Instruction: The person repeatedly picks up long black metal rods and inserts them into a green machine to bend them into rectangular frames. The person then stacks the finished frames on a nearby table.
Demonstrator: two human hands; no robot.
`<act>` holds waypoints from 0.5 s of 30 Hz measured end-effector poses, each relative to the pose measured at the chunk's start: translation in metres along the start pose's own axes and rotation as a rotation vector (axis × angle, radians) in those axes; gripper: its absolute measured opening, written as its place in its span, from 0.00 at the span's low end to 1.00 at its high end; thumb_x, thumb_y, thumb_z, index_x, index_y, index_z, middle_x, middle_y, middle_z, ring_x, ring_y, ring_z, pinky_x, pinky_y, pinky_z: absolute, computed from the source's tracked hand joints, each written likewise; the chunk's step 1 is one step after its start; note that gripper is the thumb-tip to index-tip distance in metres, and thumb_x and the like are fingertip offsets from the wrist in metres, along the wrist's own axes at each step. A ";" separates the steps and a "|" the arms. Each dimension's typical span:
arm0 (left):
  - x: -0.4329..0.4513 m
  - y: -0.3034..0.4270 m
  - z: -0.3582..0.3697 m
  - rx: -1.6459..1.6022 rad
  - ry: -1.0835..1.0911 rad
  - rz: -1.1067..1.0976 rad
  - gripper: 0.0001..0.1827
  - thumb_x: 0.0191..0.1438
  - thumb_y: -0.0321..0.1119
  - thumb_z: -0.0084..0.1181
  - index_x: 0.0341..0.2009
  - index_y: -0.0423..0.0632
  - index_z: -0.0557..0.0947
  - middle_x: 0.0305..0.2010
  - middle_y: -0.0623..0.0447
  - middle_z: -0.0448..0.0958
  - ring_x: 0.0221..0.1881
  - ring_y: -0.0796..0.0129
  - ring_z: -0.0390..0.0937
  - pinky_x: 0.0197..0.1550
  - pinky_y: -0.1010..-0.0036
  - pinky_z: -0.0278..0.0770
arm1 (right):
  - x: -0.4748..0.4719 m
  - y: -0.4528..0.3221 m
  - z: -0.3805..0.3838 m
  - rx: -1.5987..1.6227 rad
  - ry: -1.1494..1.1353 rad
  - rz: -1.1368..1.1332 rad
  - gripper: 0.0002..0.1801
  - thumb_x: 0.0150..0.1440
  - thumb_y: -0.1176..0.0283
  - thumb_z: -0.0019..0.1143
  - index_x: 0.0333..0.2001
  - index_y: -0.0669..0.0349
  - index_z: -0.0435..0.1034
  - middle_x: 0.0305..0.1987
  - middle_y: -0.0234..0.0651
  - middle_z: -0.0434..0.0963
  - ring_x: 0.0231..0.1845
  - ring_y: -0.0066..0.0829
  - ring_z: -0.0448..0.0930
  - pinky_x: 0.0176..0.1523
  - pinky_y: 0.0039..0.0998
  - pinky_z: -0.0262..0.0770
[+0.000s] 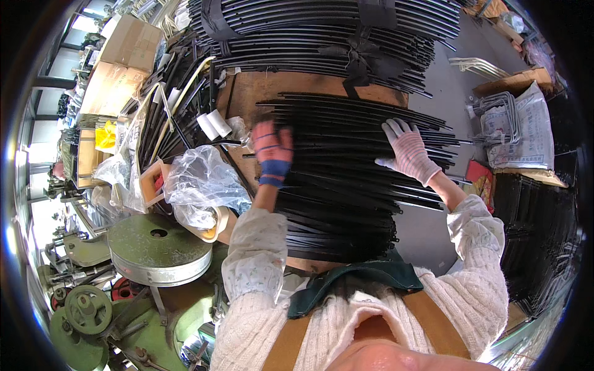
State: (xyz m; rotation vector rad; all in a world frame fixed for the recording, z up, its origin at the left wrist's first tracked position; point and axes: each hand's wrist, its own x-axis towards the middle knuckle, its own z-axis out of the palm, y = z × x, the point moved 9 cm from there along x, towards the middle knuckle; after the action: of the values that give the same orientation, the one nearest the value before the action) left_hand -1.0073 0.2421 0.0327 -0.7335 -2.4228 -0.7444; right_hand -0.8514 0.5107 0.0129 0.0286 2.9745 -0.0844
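Many thin black metal tubes [343, 157] lie side by side in a wide heap on a wooden board [250, 92] in front of me. My left hand [272, 150], in a pink and blue knitted glove, is over the left ends of the tubes; it is blurred, and its fingertips are hard to make out. Flat on the right part of the heap rests my right hand [408, 146], in a striped pink and white glove, fingers apart, thumb out to the left. Shorter black strips [343, 232] are piled nearer my body.
Taped bundles of black tubes [297, 46] lie beyond the heap. Left are white rolls [213, 125], a clear plastic bag [204, 181], loose rods and a green machine [160, 241]. Bent metal frames [501, 116] on a white sack [529, 134] and a cardboard box [113, 88] stand at the sides.
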 end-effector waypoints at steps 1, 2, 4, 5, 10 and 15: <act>-0.014 -0.050 -0.013 0.025 0.114 -0.123 0.21 0.50 0.39 0.57 0.47 0.41 0.75 0.44 0.38 0.73 0.47 0.42 0.69 0.55 0.53 0.64 | -0.002 -0.002 0.001 -0.022 -0.006 -0.009 0.52 0.46 0.36 0.54 0.62 0.66 0.57 0.67 0.46 0.57 0.68 0.45 0.57 0.66 0.53 0.54; -0.038 -0.087 -0.019 0.274 0.207 -0.291 0.25 0.54 0.43 0.54 0.50 0.39 0.73 0.50 0.33 0.71 0.52 0.41 0.68 0.58 0.54 0.63 | -0.005 -0.002 0.004 -0.034 -0.001 -0.017 0.52 0.46 0.36 0.54 0.62 0.67 0.56 0.67 0.46 0.57 0.68 0.44 0.56 0.67 0.52 0.53; -0.064 -0.142 -0.006 0.045 0.015 -0.644 0.31 0.59 0.49 0.47 0.58 0.37 0.67 0.61 0.29 0.62 0.60 0.38 0.62 0.62 0.56 0.61 | -0.004 -0.001 0.006 -0.058 0.022 -0.040 0.52 0.46 0.37 0.54 0.63 0.67 0.55 0.67 0.45 0.57 0.69 0.44 0.55 0.68 0.52 0.50; -0.086 -0.164 0.004 -0.079 0.029 -0.768 0.32 0.60 0.51 0.45 0.60 0.37 0.65 0.63 0.28 0.59 0.62 0.37 0.60 0.63 0.57 0.60 | -0.002 -0.003 0.006 -0.053 0.043 -0.048 0.52 0.46 0.37 0.54 0.63 0.67 0.55 0.67 0.45 0.56 0.69 0.44 0.55 0.69 0.51 0.49; -0.087 -0.114 0.053 -0.012 -0.223 -0.734 0.37 0.59 0.53 0.46 0.62 0.36 0.60 0.65 0.26 0.54 0.67 0.37 0.53 0.66 0.58 0.55 | 0.009 0.005 0.005 -0.032 0.057 -0.033 0.56 0.43 0.35 0.56 0.63 0.68 0.53 0.68 0.48 0.54 0.69 0.46 0.54 0.69 0.52 0.46; -0.061 -0.117 0.051 0.015 -0.126 -0.654 0.39 0.57 0.53 0.49 0.63 0.35 0.59 0.65 0.26 0.55 0.66 0.37 0.53 0.67 0.56 0.53 | 0.014 -0.004 0.005 -0.039 0.011 -0.051 0.64 0.34 0.33 0.61 0.64 0.68 0.50 0.70 0.50 0.50 0.71 0.49 0.50 0.70 0.54 0.42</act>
State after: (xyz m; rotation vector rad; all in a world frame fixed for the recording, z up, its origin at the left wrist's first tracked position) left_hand -1.0494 0.1707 -0.0816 0.0469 -2.8005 -0.9341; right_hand -0.8644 0.5069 0.0058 -0.0514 2.9869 -0.0330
